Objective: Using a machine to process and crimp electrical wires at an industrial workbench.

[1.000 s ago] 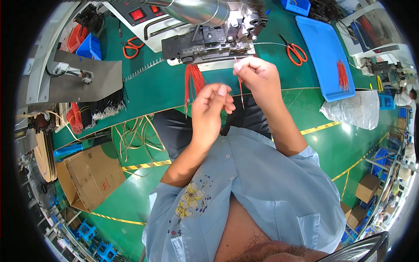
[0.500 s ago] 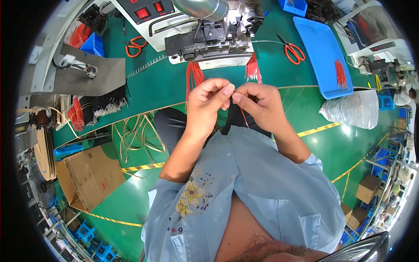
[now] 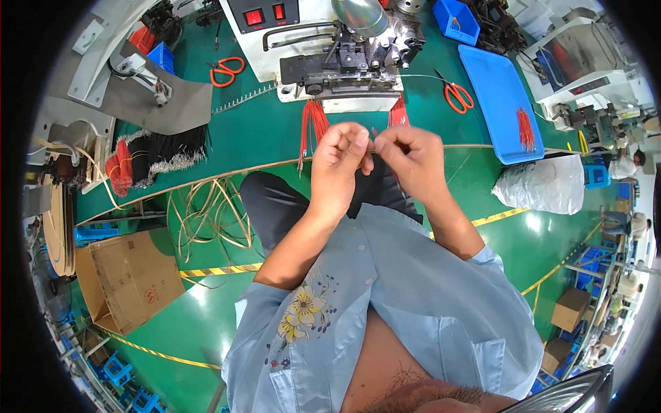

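Note:
My left hand (image 3: pixel 336 165) and my right hand (image 3: pixel 414 164) meet in front of the bench edge, thumbs and fingertips pinched close together. A thin red wire (image 3: pixel 374 131) shows in part between them; the fingers hide most of it. Just beyond stands a bench press machine (image 3: pixel 354 76) with metal tooling. Red wires (image 3: pixel 314 124) hang below its left side, and another red bunch (image 3: pixel 399 113) lies below its right. A strip of small metal terminals (image 3: pixel 244 98) runs into the machine from the left.
Red-handled scissors (image 3: pixel 227 71) lie left of the machine, a second pair (image 3: pixel 458 98) right of it. A blue tray (image 3: pixel 490 89) carries red wires (image 3: pixel 525 129). Red and black wire bundles (image 3: pixel 155 157) lie at left. A cardboard box (image 3: pixel 134 279) and a white bag (image 3: pixel 544 184) are below bench level.
My hands stay pinched together. The red wire's tail, which hung below my right hand, is now mostly hidden, and a red bit shows above the fingertips. The whole view has shifted slightly.

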{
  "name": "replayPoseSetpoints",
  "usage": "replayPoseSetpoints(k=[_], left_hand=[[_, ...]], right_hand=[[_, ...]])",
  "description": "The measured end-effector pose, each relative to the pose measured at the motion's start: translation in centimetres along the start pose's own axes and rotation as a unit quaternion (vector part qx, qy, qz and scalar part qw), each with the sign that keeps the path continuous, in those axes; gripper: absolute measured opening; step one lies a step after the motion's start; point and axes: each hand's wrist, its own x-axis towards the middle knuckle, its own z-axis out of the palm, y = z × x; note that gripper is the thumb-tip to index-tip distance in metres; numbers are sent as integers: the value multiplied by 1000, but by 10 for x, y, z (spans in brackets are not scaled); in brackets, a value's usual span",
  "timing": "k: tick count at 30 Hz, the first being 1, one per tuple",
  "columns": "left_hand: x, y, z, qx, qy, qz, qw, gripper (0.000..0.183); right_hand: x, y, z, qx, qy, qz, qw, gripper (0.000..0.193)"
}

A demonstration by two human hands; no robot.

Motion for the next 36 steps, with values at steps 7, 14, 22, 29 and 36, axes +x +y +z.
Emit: replayPoseSetpoints(k=[7,14,22,29,36], left_hand=[[0,2,-4,37,21,-13,999,23],[0,0,-10,36,17,-44,998,21],[2,1,-12,36,10,-50,998,22],[1,2,-12,35,5,-57,998,23],[-1,2,-9,53,-1,-53,997,22]], right_hand=[[55,18,3,-73,153,-43,985,9],[67,20,5,-71,155,-44,984,10],[71,22,8,-72,162,-43,983,10],[70,18,9,-71,163,-33,983,12],[70,19,10,-43,164,-30,985,11]])
